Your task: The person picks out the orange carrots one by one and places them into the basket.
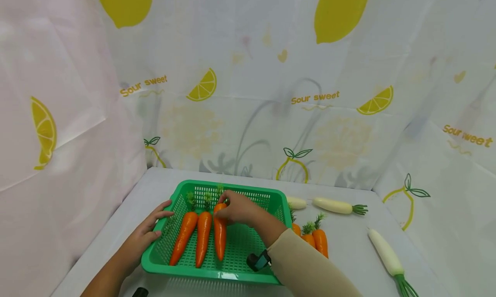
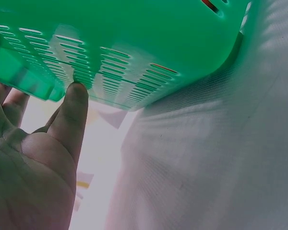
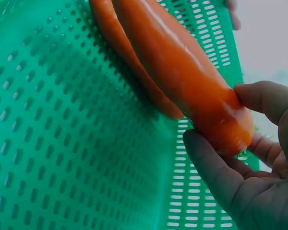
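Observation:
My right hand (image 1: 241, 208) pinches an orange carrot (image 1: 220, 239) near its leafy top, inside a green plastic basket (image 1: 217, 276). In the right wrist view, thumb and fingers lie on either side of the thick end of this carrot (image 3: 182, 62). Two more carrots lie side by side to its left, the outer carrot (image 1: 184, 236) and the middle carrot (image 1: 203, 239). At the basket's left side, my left hand (image 1: 137, 243) touches it with extended fingers. The left wrist view shows the thumb (image 2: 77, 105) against the slotted wall (image 2: 115, 72).
Right of the basket lie several carrots (image 1: 320, 242), partly hidden by my right forearm. White radishes lie beyond them: one radish (image 1: 333, 205) at the back, another radish (image 1: 387, 254) at the right, and a partly hidden radish (image 1: 296, 202) behind the basket rim. Lemon-print curtains (image 1: 248, 129) enclose the table.

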### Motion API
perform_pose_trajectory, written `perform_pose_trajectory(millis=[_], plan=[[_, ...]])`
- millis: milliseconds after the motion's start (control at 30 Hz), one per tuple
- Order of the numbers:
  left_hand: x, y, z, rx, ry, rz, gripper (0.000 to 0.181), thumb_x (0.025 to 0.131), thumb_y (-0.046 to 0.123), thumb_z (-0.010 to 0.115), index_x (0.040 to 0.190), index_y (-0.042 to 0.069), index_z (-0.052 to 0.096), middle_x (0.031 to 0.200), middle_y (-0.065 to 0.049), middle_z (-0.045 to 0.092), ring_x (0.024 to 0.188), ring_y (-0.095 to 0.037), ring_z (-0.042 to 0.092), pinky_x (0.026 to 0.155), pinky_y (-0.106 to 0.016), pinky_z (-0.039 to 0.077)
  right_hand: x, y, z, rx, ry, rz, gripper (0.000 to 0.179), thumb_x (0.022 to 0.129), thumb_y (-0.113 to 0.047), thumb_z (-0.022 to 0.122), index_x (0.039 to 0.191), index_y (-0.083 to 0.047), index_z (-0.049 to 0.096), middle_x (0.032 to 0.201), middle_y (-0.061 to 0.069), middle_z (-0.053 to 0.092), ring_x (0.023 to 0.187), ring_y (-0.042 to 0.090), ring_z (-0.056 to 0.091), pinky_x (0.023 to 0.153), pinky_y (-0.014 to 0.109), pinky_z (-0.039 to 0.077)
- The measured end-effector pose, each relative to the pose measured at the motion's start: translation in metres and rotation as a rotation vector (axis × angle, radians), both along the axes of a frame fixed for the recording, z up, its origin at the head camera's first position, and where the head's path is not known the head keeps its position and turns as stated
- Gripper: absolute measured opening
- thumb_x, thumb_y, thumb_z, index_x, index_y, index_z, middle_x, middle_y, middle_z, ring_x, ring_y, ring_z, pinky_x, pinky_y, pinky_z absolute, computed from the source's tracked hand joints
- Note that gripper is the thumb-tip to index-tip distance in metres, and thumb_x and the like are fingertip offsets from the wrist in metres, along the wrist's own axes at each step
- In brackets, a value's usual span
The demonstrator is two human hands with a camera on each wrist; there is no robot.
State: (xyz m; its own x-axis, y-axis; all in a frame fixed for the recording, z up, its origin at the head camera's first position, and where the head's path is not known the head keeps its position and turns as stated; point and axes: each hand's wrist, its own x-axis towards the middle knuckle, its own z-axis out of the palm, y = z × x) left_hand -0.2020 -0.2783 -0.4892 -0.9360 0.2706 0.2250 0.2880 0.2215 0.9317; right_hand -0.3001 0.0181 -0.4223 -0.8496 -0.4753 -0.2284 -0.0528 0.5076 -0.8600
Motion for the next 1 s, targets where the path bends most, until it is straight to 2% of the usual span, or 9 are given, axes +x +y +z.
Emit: perform_pose_trajectory(millis=[367,733,1000], plan=[[-0.001,0.001,-0.001,0.009,0.004,-0.006,0.045,0.103,0.002,0.043,0.147,0.007,0.050,0.175,0.000,0.018,0.140,0.020,0.018,0.100,-0.006,0.030,-0.001,-0.007,-0.008,0.125,0.023,-0.017,0.030,0.092,-0.012,0.079,0.116,-0.009,0.062,0.102,0.009,0.064,0.081,0.023,0.064,0.067,0.036,0.057],[-0.001,0.000,-0.002,0.006,0.012,-0.004,0.045,0.103,0.002,0.043,0.146,0.006,0.051,0.175,0.002,0.019,0.141,0.019,0.017,0.100,-0.007,0.030,0.001,-0.013,-0.017,0.230,0.024,0.020,0.028,0.094,-0.018,0.079,0.114,-0.009,0.062,0.098,0.007,0.063,0.077,0.022,0.063,0.065,0.037,0.057],[0.000,0.000,-0.002,0.005,0.017,-0.003,0.045,0.102,0.001,0.043,0.146,0.007,0.051,0.175,0.001,0.019,0.142,0.018,0.017,0.101,-0.007,0.032,0.001,-0.014,-0.021,0.212,-0.003,-0.003,0.028,0.094,-0.020,0.080,0.112,-0.009,0.060,0.096,0.008,0.063,0.075,0.023,0.065,0.066,0.038,0.059]])
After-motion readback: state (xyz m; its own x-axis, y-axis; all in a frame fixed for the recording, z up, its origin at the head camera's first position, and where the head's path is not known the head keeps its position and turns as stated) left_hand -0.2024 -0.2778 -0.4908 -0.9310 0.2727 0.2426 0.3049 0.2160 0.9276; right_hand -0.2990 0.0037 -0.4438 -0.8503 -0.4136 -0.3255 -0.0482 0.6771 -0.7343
